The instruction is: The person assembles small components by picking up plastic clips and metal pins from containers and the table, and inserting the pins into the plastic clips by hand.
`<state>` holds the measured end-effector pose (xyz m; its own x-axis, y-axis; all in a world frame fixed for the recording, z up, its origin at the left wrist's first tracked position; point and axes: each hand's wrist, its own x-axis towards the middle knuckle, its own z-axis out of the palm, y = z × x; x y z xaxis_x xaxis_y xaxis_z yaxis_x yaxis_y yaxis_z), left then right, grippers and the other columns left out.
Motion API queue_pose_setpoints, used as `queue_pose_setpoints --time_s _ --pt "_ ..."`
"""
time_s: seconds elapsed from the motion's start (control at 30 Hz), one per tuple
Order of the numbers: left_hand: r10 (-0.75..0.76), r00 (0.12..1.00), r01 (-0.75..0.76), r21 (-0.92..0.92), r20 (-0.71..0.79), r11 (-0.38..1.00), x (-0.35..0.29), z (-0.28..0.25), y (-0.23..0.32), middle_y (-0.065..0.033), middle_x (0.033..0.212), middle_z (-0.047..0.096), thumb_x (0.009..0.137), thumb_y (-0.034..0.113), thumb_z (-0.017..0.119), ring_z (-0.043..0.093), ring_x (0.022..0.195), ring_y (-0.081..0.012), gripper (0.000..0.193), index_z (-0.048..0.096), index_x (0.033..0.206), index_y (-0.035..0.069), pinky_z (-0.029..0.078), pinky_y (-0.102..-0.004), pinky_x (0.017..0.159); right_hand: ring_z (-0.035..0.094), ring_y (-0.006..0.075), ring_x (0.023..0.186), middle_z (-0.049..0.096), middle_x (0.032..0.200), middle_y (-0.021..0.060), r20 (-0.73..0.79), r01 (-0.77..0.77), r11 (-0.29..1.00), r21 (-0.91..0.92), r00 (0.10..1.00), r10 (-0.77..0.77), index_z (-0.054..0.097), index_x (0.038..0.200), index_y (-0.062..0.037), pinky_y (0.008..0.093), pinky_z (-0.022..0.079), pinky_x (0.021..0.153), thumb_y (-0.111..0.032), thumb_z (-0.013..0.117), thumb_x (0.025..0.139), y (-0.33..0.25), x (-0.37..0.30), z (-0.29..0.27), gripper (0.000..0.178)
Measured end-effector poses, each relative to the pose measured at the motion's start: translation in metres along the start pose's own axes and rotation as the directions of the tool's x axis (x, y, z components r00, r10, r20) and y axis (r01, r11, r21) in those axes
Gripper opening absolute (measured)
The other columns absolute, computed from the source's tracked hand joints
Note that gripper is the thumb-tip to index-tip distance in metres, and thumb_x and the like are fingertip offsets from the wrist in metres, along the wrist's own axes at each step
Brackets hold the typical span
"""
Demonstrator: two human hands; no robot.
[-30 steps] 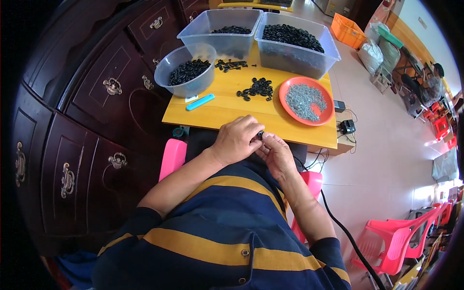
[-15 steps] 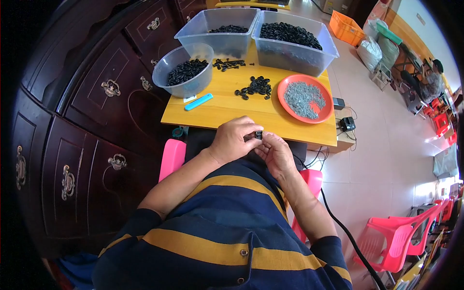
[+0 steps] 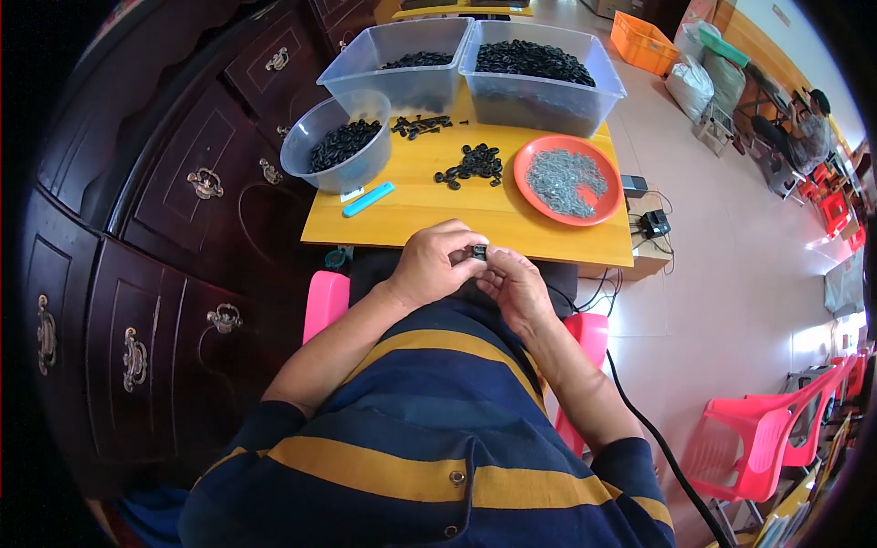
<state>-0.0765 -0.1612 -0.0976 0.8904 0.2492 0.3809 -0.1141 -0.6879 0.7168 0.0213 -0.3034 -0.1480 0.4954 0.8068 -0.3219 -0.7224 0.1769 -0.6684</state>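
Note:
A small black part (image 3: 479,251) sits pinched between the fingertips of my left hand (image 3: 433,263), just off the table's near edge. My right hand (image 3: 517,285) meets it from the other side, thumb and finger closed at the part; whether a tiny pin is between them is too small to tell. Beyond my hands, a loose pile of black oval pieces (image 3: 471,166) lies on the yellow table (image 3: 429,219). To its right stands an orange-red plate (image 3: 523,185) of small silvery metal pieces (image 3: 566,181). A blue flat-handled tool (image 3: 368,199) rests left of the pile.
A round clear tub (image 3: 301,167) and two rectangular clear bins (image 3: 384,55) (image 3: 539,100) hold black pieces at the back. Long black pieces (image 3: 422,125) lie between them. Dark drawers (image 3: 192,183) line the left. Pink chairs (image 3: 740,447) and a seated person (image 3: 808,132) are at right.
The view has shifted slightly. My hands stay together at the black part, which now looks turned a little between the fingertips.

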Motion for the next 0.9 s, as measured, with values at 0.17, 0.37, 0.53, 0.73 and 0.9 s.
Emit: queue_pose_setpoints --time_s 0.17,0.37,0.53,0.73,0.9 --pt "-0.006 1.0 0.004 -0.066 -0.027 0.998 -0.002 0.0026 -0.0041 -0.0036 0.084 0.063 0.075 -0.004 0.077 0.059 0.063 -0.008 0.026 0.071 0.1 0.0 0.047 -0.0224 0.057 0.063 0.0082 0.08 0.068 0.087 -0.0012 0.017 -0.002 1.0 0.008 1.0 0.002 0.066 0.099 -0.0104 0.0239 0.049 0.074 -0.024 0.065 0.095 -0.0001 -0.0013 0.0003 0.015" --pt "-0.003 0.999 -0.001 -0.072 -0.052 0.997 -0.0016 0.0041 -0.0053 -0.0041 0.085 0.065 0.075 -0.004 0.077 0.059 0.064 -0.0076 0.026 0.071 0.099 0.0 0.047 -0.022 0.057 0.062 0.0075 0.08 0.067 0.087 -0.0017 0.022 0.028 1.0 0.011 0.999 -0.028 0.066 0.101 -0.0099 0.0222 0.047 0.074 -0.025 0.064 0.096 0.0028 -0.0005 0.0017 0.016" --pt "-0.008 0.999 0.005 -0.075 -0.045 0.997 -0.0015 0.0037 -0.0048 -0.0046 0.088 0.066 0.074 -0.004 0.078 0.059 0.064 -0.0077 0.027 0.071 0.1 0.0 0.047 -0.022 0.057 0.062 0.0066 0.078 0.068 0.086 -0.0015 -0.01 0.044 0.999 -0.009 0.999 -0.044 0.066 0.1 -0.0095 0.021 0.047 0.071 -0.024 0.065 0.096 0.0052 0.0022 0.0015 0.015" --pt "0.032 0.999 -0.033 -0.02 -0.039 0.999 -0.0015 0.0029 -0.0066 -0.0043 0.087 0.065 0.075 -0.003 0.078 0.059 0.062 -0.0078 0.027 0.071 0.101 0.0 0.047 -0.0221 0.056 0.06 0.0058 0.073 0.067 0.083 -0.001 0.004 0.076 0.997 0.002 0.997 -0.076 0.068 0.096 -0.0096 0.0202 0.047 0.069 -0.022 0.067 0.094 0.0066 0.0025 0.0021 0.012" --pt "0.006 0.999 -0.007 -0.037 -0.033 0.999 -0.0017 0.0034 -0.0059 -0.0034 0.086 0.065 0.075 -0.002 0.078 0.058 0.061 -0.007 0.027 0.071 0.101 0.001 0.046 -0.0214 0.055 0.059 0.0056 0.071 0.067 0.081 -0.0008 -0.002 0.082 0.997 0.01 0.997 -0.082 0.068 0.094 -0.0084 0.0199 0.046 0.067 -0.02 0.067 0.094 0.0052 0.0002 0.0034 0.012"
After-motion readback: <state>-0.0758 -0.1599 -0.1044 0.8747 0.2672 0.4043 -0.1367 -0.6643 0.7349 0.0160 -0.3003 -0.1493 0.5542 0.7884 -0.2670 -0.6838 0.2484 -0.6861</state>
